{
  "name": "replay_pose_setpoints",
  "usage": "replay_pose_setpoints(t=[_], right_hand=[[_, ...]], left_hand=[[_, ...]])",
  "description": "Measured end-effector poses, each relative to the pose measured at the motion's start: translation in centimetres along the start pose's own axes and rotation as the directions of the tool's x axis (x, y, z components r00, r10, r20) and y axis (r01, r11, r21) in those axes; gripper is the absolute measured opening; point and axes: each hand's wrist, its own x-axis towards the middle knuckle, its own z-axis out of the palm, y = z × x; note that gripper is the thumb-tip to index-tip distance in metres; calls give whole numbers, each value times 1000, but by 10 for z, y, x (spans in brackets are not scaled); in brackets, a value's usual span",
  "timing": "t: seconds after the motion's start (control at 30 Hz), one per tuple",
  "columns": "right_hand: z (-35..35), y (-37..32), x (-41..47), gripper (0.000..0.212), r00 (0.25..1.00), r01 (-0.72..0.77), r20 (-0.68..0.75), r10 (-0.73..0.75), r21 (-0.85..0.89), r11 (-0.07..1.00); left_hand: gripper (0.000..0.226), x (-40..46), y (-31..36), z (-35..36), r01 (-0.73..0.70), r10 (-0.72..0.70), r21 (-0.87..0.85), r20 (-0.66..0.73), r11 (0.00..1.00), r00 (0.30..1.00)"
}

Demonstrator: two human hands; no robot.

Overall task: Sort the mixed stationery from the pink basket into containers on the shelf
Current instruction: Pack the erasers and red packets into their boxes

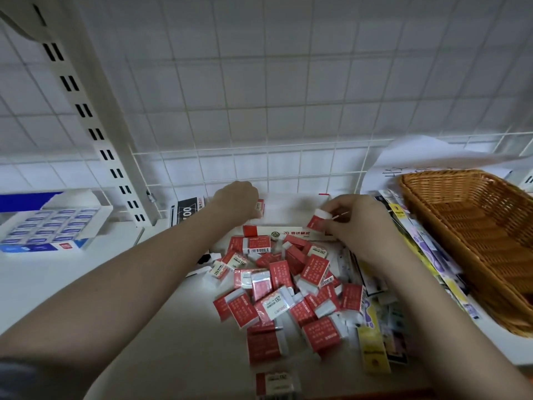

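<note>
So a big loose pile of small rectangular erasers in red-and-white paper sleeves (288,287) is spread across the white shelf (178,327), some marked "2B", some showing barcodes. They're pointed every which way, a few flat, a few tipped on edge against each other. Behind the pile, a long white-and-red open cardboard box (288,230) is laid with its long axis running left to right.

One red-sleeved eraser (318,219) is pinched in the right hand (356,223) just above the box's right end, tilted with its white end up and away. Another red eraser (260,207) is gripped by the left hand (236,202) at the back of the box, standing roughly upright. The hands are kept apart.

A brown woven wicker basket (473,241) is parked at right, a blue-and-white box of blue erasers (54,226) at left.
</note>
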Motion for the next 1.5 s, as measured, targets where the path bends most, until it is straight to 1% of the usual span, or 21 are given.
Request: replay_pose_setpoints(t=[0.1,0.17,0.2,0.3,0.37,0.43,0.47,0.53,0.6,0.7,0.77,0.87,0.93,1.0,1.1,1.17,1.27,1.33,1.37,1.43,1.5], right_hand=[[-3,-4,1,9,1000,-5,-29,9,131,991],[-4,-8,0,10,1000,-25,9,23,266,964],[-5,-10,0,11,999,-29,23,23,314,949],[-3,-12,0,11,1000,24,-16,-20,308,951],[0,-15,0,7,998,43,-46,-31,297,954],[3,-17,1,8,999,31,1,-34,341,940],[4,-18,1,10,997,54,32,-68,313,948],[8,-16,3,13,978,197,45,-203,101,975],[12,-15,5,18,949,314,0,-314,-41,949],[17,-14,7,24,894,441,-27,-446,-117,890],[18,-15,8,26,873,483,-4,-488,-136,865],[21,-15,10,26,855,513,4,-518,-155,844],[24,-13,10,28,838,541,8,-546,-143,829],[27,-11,11,34,830,553,18,-557,-160,818],[30,-14,11,39,845,529,20,-534,-174,831],[33,-20,14,40,858,512,29,-514,-146,846],[37,-33,24,41,895,446,27,-445,-56,893],[42,-40,34,40,908,413,99,-407,-52,909],[45,-42,38,39,901,416,169,-399,-78,906],[55,-41,45,33,856,470,315,-409,-147,871],[65,-34,53,28,832,499,375,-410,-182,847]], left_hand=[[35,-1,0,1,-6,7,36,-34,999,999],[32,-4,-3,1,6,-6,2,-45,1000,999],[31,-7,-4,1,16,-19,-44,-54,999,998],[30,-29,-5,-4,41,-60,-197,-94,980,994],[31,-49,-5,-7,65,-87,-257,-78,964,993],[30,-70,-5,-7,73,-89,-300,-41,951,995],[29,-80,-4,-8,67,-80,-330,-27,942,996],[31,-100,1,-6,33,-37,-416,-2,909,999],[38,-118,8,-4,-9,28,-522,30,853,999],[42,-129,14,3,-24,80,-602,68,798,994],[45,-129,12,8,5,51,-596,77,803,996],[46,-129,6,11,34,25,-596,90,802,996],[45,-131,2,12,18,59,-599,110,801,992],[43,-133,0,13,-9,96,-600,113,800,989],[39,-136,-1,14,-51,126,-622,78,782,989],[38,-136,-1,17,-60,147,-656,79,752,986],[39,-136,-3,21,-10,124,-725,104,689,987],[38,-135,-4,24,33,80,-743,115,669,990],[39,-134,-5,25,66,42,-748,124,660,991],[41,-136,-7,26,122,-32,-747,133,654,991],[37,-138,-11,27,138,-66,-760,125,635,990]])
